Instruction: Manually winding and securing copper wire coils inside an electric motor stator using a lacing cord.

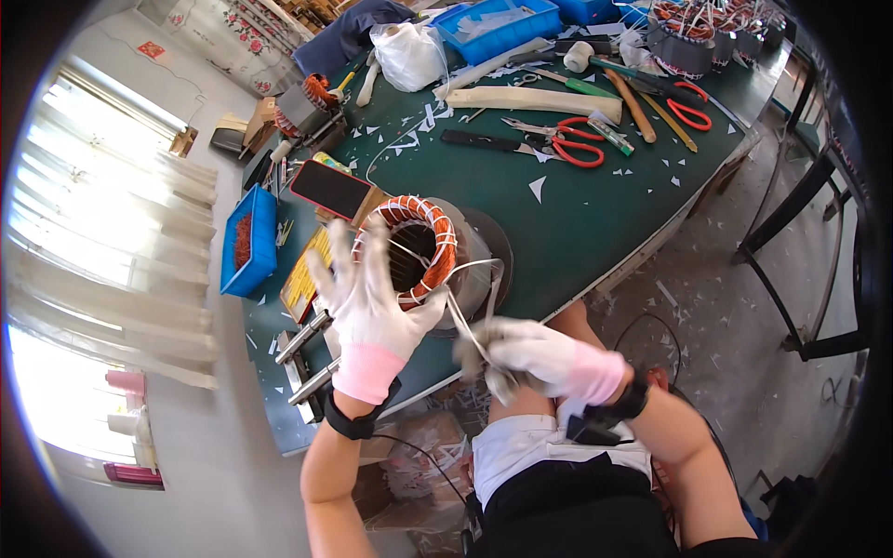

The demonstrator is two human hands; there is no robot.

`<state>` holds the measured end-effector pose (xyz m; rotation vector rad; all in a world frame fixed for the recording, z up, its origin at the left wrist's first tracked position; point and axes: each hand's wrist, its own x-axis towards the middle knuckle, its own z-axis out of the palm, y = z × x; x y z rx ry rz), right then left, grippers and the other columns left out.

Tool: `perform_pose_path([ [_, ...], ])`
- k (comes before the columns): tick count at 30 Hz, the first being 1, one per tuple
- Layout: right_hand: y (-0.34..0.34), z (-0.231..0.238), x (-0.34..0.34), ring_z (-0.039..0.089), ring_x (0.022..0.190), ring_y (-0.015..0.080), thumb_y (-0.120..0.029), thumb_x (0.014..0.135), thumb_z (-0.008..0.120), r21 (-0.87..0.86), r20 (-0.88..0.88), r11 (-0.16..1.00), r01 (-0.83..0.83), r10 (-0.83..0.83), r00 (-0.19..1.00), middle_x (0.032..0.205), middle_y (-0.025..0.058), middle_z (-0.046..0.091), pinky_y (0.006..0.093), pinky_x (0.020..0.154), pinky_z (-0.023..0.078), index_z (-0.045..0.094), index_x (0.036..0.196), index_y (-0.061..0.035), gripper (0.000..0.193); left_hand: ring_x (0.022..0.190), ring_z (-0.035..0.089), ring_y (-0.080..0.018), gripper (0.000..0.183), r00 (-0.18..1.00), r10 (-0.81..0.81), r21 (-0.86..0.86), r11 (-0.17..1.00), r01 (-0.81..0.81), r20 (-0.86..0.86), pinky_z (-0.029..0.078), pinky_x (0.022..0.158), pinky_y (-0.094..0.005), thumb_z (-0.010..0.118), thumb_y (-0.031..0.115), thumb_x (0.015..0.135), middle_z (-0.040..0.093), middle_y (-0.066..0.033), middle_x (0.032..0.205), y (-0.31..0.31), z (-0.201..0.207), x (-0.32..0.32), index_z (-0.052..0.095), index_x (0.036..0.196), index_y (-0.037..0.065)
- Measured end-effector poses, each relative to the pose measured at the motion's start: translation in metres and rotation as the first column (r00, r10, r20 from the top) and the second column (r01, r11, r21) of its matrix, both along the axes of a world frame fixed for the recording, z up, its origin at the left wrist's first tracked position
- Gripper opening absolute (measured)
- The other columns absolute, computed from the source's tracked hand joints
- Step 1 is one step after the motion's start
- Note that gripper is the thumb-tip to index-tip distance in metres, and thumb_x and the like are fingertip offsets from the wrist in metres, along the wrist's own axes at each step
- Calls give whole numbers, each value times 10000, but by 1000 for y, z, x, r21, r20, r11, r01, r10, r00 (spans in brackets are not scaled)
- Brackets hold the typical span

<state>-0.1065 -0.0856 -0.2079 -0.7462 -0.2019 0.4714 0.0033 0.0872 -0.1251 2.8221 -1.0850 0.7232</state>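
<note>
A motor stator (472, 249) stands on the green bench, its orange copper winding (445, 234) facing up and laced round with white cord. My left hand (370, 312), in a white glove with a pink cuff, lies against the near left side of the winding, fingers spread. White lacing cord (458, 314) runs from the winding's right side down to my right hand (535, 355). That hand, gloved the same way, is closed on the cord in front of the bench edge. Motion blurs its fingertips.
Left of the stator are a phone (331, 190), a blue bin (249, 240) and metal bars (305, 358). Farther back lie red-handled scissors (579, 149), a mallet (579, 58) and a pale wooden strip (530, 100). More stators (684, 46) stand at the far right.
</note>
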Motion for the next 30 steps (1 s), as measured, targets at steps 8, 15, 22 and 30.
perform_pose_path([
  [8, 20, 69, 66, 603, 836, 336, -70, 841, 565, -219, 955, 315, 923, -124, 269, 938, 162, 592, 400, 730, 490, 554, 1134, -19, 298, 1276, 296, -505, 811, 894, 68, -171, 985, 11, 444, 213, 1022, -695, 702, 230, 777, 415, -198, 1411, -18, -24, -14, 267, 1437, 49],
  [15, -137, -90, -96, 539, 687, 87, -90, 952, 499, -507, 1, 547, 666, -773, 635, 799, 19, 584, 223, 578, 464, 604, 1017, -56, 129, 1144, 507, -367, 383, 979, -205, -305, 931, 201, 19, 353, 1050, -506, 723, 50, 690, 576, -143, 1158, -3, -21, -13, 575, 1043, 39],
  [22, -39, 15, -13, 601, 734, 282, -105, 875, 619, -506, 821, 29, 862, -289, 491, 786, 111, 602, 364, 683, 486, 609, 1091, -66, 219, 1072, 505, -334, 414, 993, -108, -94, 989, 112, 50, 354, 1032, -490, 644, 103, 779, 567, -138, 1062, -2, -22, -20, 535, 1169, 17],
  [30, -6, 14, 16, 422, 459, 75, -197, 945, 599, -86, -86, 958, 274, -281, 956, 670, 1, 532, 225, 431, 360, 571, 1029, -102, 130, 1007, 523, -350, 348, 985, -148, -216, 963, 164, 89, 375, 973, -473, 609, 77, 784, 573, -140, 974, -6, -32, -20, 561, 1122, 7],
])
